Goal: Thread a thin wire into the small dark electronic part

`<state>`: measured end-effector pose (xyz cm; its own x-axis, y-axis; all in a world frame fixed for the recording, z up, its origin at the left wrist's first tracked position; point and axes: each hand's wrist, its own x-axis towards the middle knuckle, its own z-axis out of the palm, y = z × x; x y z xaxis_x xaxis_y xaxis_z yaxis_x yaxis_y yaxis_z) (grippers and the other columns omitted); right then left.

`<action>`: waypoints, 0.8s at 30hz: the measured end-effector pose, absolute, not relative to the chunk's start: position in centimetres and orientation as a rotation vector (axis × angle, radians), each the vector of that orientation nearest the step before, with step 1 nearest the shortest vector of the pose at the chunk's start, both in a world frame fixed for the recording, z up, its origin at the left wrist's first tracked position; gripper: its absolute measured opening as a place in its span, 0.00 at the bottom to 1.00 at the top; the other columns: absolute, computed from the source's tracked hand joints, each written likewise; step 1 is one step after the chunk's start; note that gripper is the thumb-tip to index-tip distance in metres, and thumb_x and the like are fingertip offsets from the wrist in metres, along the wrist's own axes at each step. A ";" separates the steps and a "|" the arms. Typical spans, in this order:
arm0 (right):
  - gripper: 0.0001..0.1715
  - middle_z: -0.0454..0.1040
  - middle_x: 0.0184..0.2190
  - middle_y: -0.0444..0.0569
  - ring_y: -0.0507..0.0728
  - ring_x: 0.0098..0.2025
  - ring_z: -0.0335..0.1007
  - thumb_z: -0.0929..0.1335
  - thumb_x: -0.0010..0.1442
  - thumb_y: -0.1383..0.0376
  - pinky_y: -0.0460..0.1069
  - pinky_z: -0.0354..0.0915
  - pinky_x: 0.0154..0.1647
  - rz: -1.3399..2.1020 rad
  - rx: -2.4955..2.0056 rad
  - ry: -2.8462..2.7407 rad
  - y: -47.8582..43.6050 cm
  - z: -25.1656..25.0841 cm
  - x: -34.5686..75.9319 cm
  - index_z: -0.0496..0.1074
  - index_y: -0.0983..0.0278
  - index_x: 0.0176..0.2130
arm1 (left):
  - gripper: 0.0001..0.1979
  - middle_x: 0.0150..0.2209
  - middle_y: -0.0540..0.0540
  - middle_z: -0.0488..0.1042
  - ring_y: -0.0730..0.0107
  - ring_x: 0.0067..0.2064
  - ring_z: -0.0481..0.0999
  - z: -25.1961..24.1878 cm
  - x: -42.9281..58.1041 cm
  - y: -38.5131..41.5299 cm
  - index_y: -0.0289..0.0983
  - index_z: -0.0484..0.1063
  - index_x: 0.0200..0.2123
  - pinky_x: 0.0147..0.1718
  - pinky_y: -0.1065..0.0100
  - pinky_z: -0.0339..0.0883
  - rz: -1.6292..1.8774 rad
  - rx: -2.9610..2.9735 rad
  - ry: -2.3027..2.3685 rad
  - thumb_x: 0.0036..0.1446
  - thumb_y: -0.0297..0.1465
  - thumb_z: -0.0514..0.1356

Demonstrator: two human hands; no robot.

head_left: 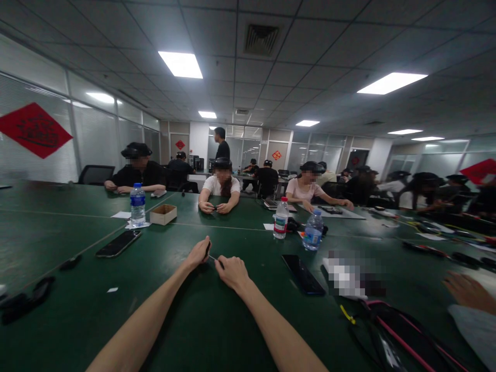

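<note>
I have the green desk point(217, 330) filling the lower part of my view, with a seam running across it beyond the hands. Past it sit a person in a black top point(139, 173), one in a white top point(219, 187) and one in a pink top point(304, 191). Near my right edge, a grey sleeve point(470, 325) and a co-worker's hand point(468, 289) rest beside a black case with pink-red trim point(411, 330), which crowds that corner along with a white packet point(343, 276), partly blurred out. The right-hand phone point(303, 275) lies between that packet and my right forearm; the left-hand phone point(118, 244) lies well off to the other side. Farther out, a red-capped bottle point(281, 219) and a blue-capped bottle point(312, 232) stand near each other on the right, while a bottle with a blue label point(137, 205) stands next to an open cardboard box point(164, 217) on the left. In the middle, over bare desk, my left hand point(199, 253) pinches a small dark object point(208, 248), and my right hand point(232, 271) is curled narrow around one end of a thin rod point(211, 257) bridging the gap; my fingers hide too much to identify either. Smallest is a paper scrap point(112, 290), left of my left forearm.
</note>
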<state>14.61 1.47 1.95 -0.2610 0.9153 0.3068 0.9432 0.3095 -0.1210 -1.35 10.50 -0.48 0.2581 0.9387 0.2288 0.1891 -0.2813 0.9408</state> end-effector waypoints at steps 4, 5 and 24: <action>0.26 0.76 0.34 0.50 0.56 0.35 0.72 0.52 0.65 0.50 0.49 0.61 0.37 -0.148 -1.660 -2.289 1.5 2.0 14.7 0.71 0.58 0.41 | 0.31 0.14 0.52 0.59 0.73 0.18 0.59 -0.7 -1.3 10.5 0.38 0.59 0.20 0.22 0.70 0.53 1.138 1.766 1.124 0.55 0.57 0.37; 0.26 0.76 0.34 0.50 0.56 0.35 0.72 0.52 0.65 0.50 0.49 0.61 0.37 -0.140 -1.651 -2.295 1.6 2.0 14.7 0.71 0.58 0.41 | 0.30 0.15 0.52 0.60 0.72 0.20 0.60 -0.7 -1.3 10.4 0.38 0.60 0.20 0.23 0.70 0.54 1.160 1.788 1.136 0.55 0.56 0.37; 0.29 0.76 0.36 0.49 0.54 0.35 0.72 0.52 0.64 0.47 0.46 0.61 0.35 0.085 -1.674 -2.203 2.2 2.1 15.0 0.72 0.58 0.40 | 0.22 0.21 0.53 0.60 0.72 0.24 0.62 -1.0 -1.2 10.6 0.39 0.60 0.26 0.27 0.70 0.52 1.303 1.920 1.203 0.60 0.48 0.40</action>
